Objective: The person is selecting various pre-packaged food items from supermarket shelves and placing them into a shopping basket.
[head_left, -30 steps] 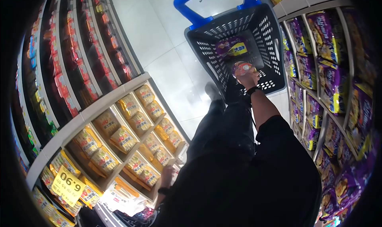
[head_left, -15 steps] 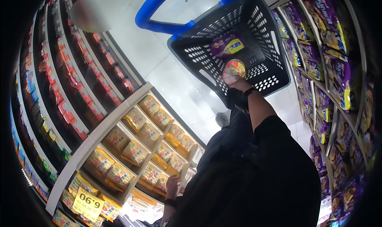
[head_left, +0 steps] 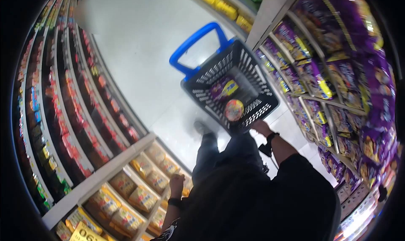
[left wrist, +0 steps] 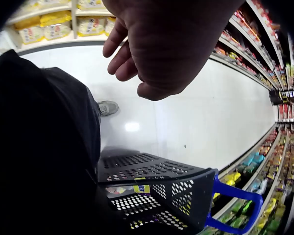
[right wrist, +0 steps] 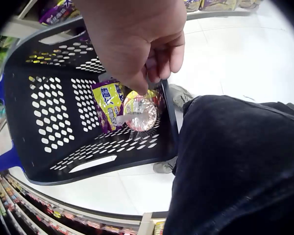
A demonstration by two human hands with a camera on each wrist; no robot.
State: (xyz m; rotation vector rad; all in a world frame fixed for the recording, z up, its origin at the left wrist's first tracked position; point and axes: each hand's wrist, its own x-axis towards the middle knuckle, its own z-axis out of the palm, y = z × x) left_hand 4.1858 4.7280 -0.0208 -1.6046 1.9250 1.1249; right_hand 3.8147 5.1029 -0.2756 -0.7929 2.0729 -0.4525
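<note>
My right hand (head_left: 261, 127) is over the near rim of a black perforated basket (head_left: 259, 70), its fingers loosely curled with nothing between them. Inside lies a round tub (head_left: 234, 110) with a shiny, clear-wrapped top, just below that hand in the right wrist view. Beside the tub is a purple and yellow snack bag (right wrist: 108, 103). The basket's blue handle (head_left: 190, 42) stands up at its far end. My left hand (head_left: 177, 185) hangs at my left side near the low bins, holding nothing; its fingers (left wrist: 121, 66) are loosely bent in the left wrist view.
On the right, a shelf holds many purple snack bags (head_left: 314, 76). Low wooden bins with yellow packets (head_left: 143, 196) stand on my left, and long racks of red packets (head_left: 67, 127) run beyond them. Pale tiled floor (head_left: 130, 47) stretches ahead. My shoe (head_left: 203, 127) is near the basket.
My right hand, earlier holding the round tub inside the basket, has let it go and drawn back to the near rim. The tub now lies beside the snack bag.
</note>
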